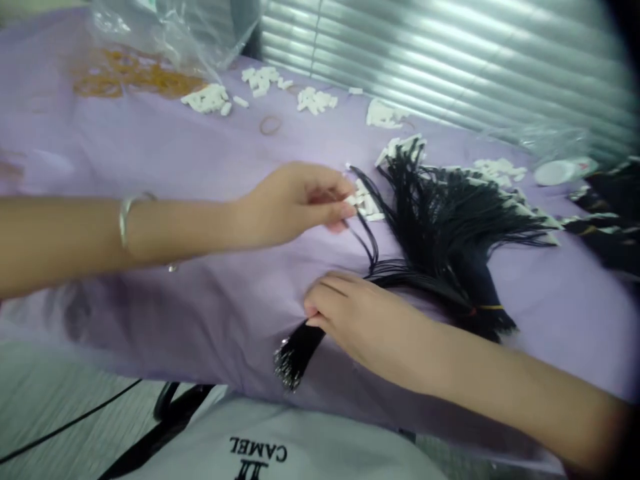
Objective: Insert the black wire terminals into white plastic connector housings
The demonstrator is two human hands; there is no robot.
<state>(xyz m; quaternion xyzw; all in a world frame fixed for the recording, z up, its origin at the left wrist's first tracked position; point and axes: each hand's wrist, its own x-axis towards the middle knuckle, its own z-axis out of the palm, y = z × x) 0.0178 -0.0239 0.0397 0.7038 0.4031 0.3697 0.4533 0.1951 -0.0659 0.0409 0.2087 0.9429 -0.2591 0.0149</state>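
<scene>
My left hand [295, 200], a silver bangle on its wrist, pinches the end of a thin black cord [371, 243] between thumb and fingers. Small white pieces [369, 202] show right beside its fingertips; whether one of them is in the pinch I cannot make out. My right hand [360, 313] is wrapped round a bundle of black cords [307, 343], whose silvery metal tips point down toward the table's near edge. To the right lies a larger pile of black cords [430, 207] with white ends, partly tied by a yellow band [487, 307].
Small heaps of white pieces [207, 99] line the far side of the purple cloth [165, 143]. Orange rubber bands [135, 75] lie at the far left by a clear plastic bag [170, 33]. A white round lid [555, 172] sits far right, before the window blinds [425, 60].
</scene>
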